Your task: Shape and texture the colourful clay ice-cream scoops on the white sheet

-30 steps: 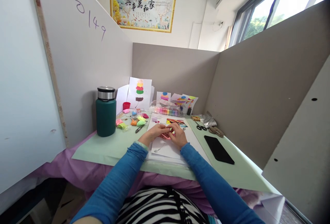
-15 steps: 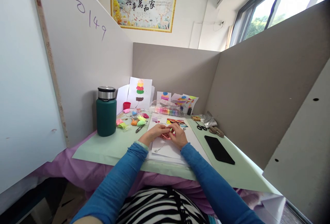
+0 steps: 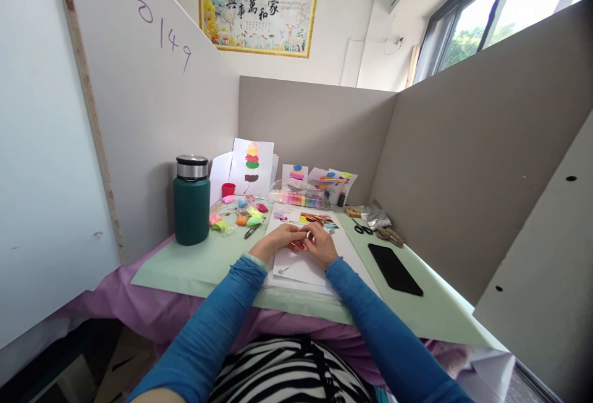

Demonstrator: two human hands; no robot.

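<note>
My left hand (image 3: 281, 239) and my right hand (image 3: 320, 245) meet over white paper sheets (image 3: 301, 273), fingertips together in a pinch. A small bit of green shows between the fingers, mostly covered, and I cannot make out what it is. Reddish pink shows under the fingers, its source hidden. Just beyond the hands lies a printed picture (image 3: 319, 220) in yellow, red and dark stripes. Left of the paper are a dark pen (image 3: 252, 231) and several small bags and lumps of coloured clay-like material (image 3: 241, 220).
A green bottle (image 3: 191, 205) stands at the left, with a red cup (image 3: 228, 190) behind it. Along the back is a clear pack of coloured pieces (image 3: 303, 199). Scissors (image 3: 362, 228), brown twine (image 3: 390, 236) and a black phone-like slab (image 3: 395, 269) lie right. Partitions surround the table.
My fingers shift very slightly around the small thing between them. Nothing else on the table has visibly moved.
</note>
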